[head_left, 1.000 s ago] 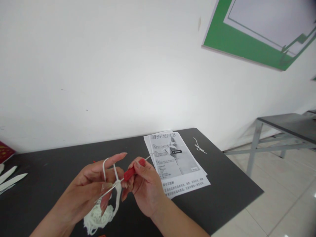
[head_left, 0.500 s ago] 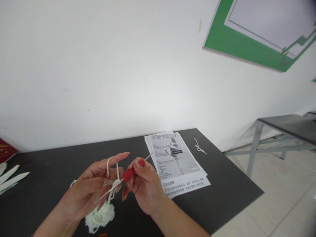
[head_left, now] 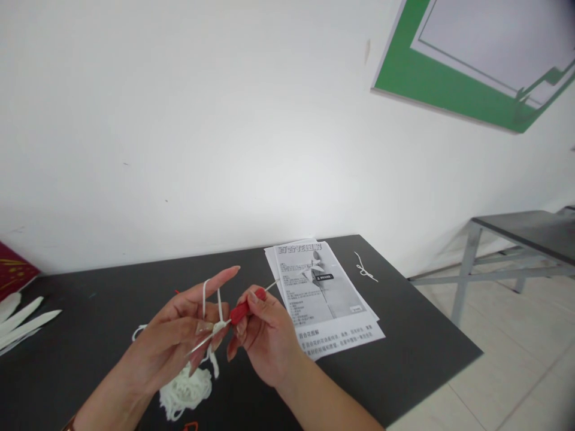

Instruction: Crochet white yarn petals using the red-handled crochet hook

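Note:
My right hand (head_left: 265, 329) is closed around the red grip of a crochet hook (head_left: 240, 312), whose thin metal ends stick out on both sides. One end runs down and left through white yarn (head_left: 219, 327) at the fingers of my left hand (head_left: 179, 329). My left hand pinches the yarn between thumb and fingers, with its index finger stretched out and a strand looped over it. A short yarn tail hangs beneath the pinch. Below my left hand, a loose heap of white yarn (head_left: 185, 392) lies on the black table (head_left: 386, 383).
Printed sheets (head_left: 330, 287) lie behind my right hand. A knotted piece of white yarn (head_left: 365, 267) is to their right. White petal-shaped pieces (head_left: 27, 323) lie at the left by a dark red object (head_left: 15, 266). A small orange item (head_left: 191, 426) shows at the bottom edge.
The view has shifted slightly. The yarn on the hook sits closer to the red grip, and the short tail now hangs apart from the heap. Both hands keep their holds.

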Demonstrator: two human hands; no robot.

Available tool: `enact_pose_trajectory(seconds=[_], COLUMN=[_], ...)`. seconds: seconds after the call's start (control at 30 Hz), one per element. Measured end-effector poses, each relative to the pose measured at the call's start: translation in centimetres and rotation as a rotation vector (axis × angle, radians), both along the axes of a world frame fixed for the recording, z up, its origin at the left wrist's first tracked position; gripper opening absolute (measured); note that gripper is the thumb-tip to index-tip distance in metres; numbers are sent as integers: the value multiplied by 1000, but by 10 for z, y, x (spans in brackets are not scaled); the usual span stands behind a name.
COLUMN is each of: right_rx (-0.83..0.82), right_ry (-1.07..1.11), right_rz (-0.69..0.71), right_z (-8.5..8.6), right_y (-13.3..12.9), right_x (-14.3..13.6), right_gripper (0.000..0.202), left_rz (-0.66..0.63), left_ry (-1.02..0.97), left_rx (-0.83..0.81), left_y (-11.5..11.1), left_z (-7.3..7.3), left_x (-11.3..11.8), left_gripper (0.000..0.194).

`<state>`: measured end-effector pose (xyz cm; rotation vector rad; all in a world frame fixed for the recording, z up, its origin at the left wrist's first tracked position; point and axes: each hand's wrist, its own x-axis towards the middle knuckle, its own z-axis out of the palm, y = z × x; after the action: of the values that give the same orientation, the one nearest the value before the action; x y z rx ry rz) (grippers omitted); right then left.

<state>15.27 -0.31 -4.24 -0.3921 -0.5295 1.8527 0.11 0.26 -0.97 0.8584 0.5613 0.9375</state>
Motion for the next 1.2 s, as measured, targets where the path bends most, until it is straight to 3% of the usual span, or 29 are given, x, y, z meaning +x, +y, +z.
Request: enact_pose_trajectory(seconds=[0.33, 0.93, 1.2], right_rx=[-40, 33, 143], right_ry=[94, 27, -16], right_rz=[-8, -85, -112], right_z=[2, 10, 15], right_y=[-5, -8, -8], right_x=[-3, 0, 5], right_gripper=[24, 20, 17], left_rz=[20, -3, -41], left_ry=[-120, -209, -277], left_rx=[81, 81, 122], left_y=[0, -4, -7], left_z=[0, 12, 0], left_x=[4, 10, 9], left_gripper=[63, 65, 70])
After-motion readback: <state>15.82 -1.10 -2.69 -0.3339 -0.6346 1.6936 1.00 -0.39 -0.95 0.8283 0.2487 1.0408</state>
